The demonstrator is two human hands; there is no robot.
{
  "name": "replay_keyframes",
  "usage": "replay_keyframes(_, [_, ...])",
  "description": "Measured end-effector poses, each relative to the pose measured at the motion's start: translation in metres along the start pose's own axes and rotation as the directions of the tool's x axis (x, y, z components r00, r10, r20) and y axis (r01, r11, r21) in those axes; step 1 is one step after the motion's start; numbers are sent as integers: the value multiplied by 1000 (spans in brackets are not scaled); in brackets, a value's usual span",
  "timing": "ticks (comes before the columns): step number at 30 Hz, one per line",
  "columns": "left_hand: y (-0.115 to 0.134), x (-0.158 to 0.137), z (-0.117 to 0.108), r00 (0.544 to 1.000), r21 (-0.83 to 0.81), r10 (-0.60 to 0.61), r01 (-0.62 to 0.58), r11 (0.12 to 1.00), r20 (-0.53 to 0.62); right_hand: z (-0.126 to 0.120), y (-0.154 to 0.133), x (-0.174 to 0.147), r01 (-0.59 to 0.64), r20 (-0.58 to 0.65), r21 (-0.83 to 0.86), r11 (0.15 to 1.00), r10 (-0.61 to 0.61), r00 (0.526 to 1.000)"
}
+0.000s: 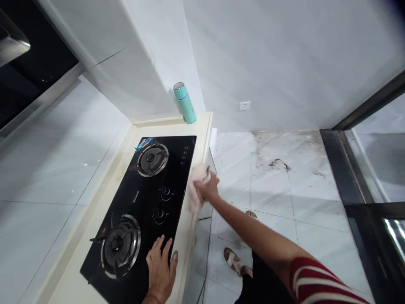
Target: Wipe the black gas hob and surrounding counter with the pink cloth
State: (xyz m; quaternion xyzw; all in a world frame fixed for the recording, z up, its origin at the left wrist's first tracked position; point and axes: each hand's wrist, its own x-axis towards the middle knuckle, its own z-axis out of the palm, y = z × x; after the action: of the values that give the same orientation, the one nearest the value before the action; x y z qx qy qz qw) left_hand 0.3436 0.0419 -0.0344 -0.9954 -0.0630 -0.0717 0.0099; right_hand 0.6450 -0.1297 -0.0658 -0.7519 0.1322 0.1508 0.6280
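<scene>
A pale pinkish cloth [196, 185], smeared by motion, is gripped in my right hand [209, 186] at the front edge of the cream countertop [200, 145]. Part of the cloth lies against the counter's edge, beside the black gas stove [171, 164]. My left hand [161, 268] rests with fingers spread on the stove's near right corner and the counter strip beside it. Two burners with metal supports sit on the stove, the far burner [151, 158] and the near burner [118, 245]. Between them and the front edge are two control knobs [160, 216].
A turquoise thermos flask [185, 103] stands at the counter's far end by the wall. A range hood [28, 59] hangs at the upper left. Below on the right lies a stained tiled floor [272, 181], with my sandalled foot [233, 261] near the cabinet.
</scene>
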Motion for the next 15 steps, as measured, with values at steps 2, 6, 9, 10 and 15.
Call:
replay_keyframes(2, [1, 0, -2, 1000, -2, -10, 10, 1000, 14, -7, -30, 53, -10, -48, -38, 999, 8, 999])
replay_keyframes(6, [3, 1, -5, 999, 11, -16, 15, 1000, 29, -10, -71, 111, -15, -199, -297, 955, -46, 979])
replay_keyframes(9, [4, 1, -5, 1000, 14, -8, 7, 1000, 24, -4, -75, 103, 135, -139, -508, 850, -236, 962])
replay_keyframes(10, [4, 1, -5, 1000, 15, -5, 5, 1000, 20, -2, -72, 93, 212, -74, -569, 794, -307, 949])
replay_keyframes(15, [3, 1, -2, 1000, 28, 10, -9, 1000, -21, -1, -41, 16, 477, 246, -696, 537, -446, 861])
